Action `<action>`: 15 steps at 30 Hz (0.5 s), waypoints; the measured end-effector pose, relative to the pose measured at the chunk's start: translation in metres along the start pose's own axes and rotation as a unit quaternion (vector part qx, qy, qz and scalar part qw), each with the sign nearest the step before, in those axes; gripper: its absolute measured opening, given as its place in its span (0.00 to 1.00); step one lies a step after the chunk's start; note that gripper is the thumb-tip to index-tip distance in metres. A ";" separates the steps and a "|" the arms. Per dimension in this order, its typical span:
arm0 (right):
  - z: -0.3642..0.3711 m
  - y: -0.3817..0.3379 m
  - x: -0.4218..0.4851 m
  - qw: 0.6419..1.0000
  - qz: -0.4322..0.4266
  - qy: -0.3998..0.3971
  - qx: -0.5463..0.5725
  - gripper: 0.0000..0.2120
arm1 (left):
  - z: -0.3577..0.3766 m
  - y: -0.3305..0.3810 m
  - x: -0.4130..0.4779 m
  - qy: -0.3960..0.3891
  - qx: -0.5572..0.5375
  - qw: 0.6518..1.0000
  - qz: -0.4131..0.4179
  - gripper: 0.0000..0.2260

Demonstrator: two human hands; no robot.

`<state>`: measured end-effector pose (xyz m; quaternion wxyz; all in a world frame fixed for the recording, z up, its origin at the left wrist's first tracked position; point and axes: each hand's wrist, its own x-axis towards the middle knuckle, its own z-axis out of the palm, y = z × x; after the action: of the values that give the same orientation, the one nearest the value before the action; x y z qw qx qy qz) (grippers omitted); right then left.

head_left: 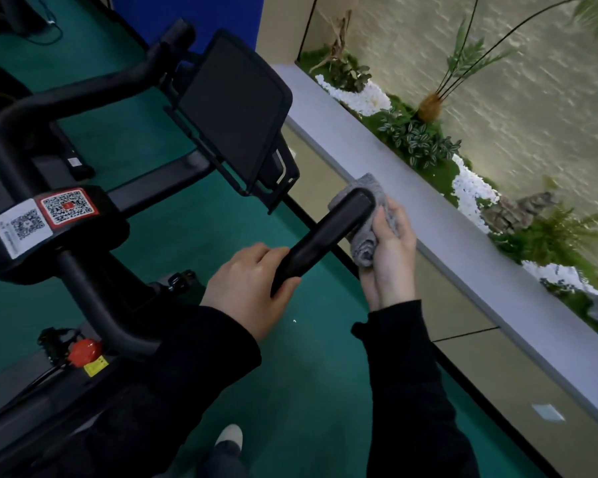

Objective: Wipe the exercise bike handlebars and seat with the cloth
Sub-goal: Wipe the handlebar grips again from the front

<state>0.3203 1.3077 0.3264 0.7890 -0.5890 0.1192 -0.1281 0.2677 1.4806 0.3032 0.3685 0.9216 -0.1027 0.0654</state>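
Note:
The black exercise bike handlebars (pixel 83 270) curve from the left across the view, and one grip (pixel 328 232) juts toward the middle right. My left hand (pixel 249 288) grips the near part of that grip. My right hand (pixel 392 257) holds a grey cloth (pixel 366 243) wrapped round the underside and tip of the same grip. The far handlebar arm (pixel 94 94) runs along the upper left. The seat is out of view.
A dark tablet screen (pixel 235 108) sits on the bike's holder above the grip. QR-code stickers (pixel 45 212) mark the centre block, and a red knob (pixel 83 351) shows lower left. A grey planter ledge (pixel 428 236) with plants runs along the right. Green floor lies below.

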 end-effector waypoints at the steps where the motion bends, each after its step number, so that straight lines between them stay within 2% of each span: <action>1: 0.004 0.007 -0.005 1.000 -0.003 0.021 0.012 0.08 | 0.000 0.000 0.000 0.001 0.001 1.000 0.000 0.16; 4: 0.019 0.026 -0.022 0.995 0.000 0.076 0.059 0.09 | 0.000 0.000 0.000 -0.009 0.006 1.000 0.005 0.16; 8: 0.029 0.036 -0.033 0.990 -0.018 0.107 0.085 0.08 | -0.001 -0.002 0.000 -0.013 -0.002 1.000 0.001 0.17; 15: 0.024 0.048 -0.056 0.984 -0.077 0.141 -0.076 0.08 | -0.002 -0.003 0.001 -0.022 -0.009 1.000 0.010 0.18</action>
<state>0.2788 1.3614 0.2895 0.7050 -0.6305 0.1936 -0.2607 0.2692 1.4845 0.3030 0.3736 0.9185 -0.1203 0.0478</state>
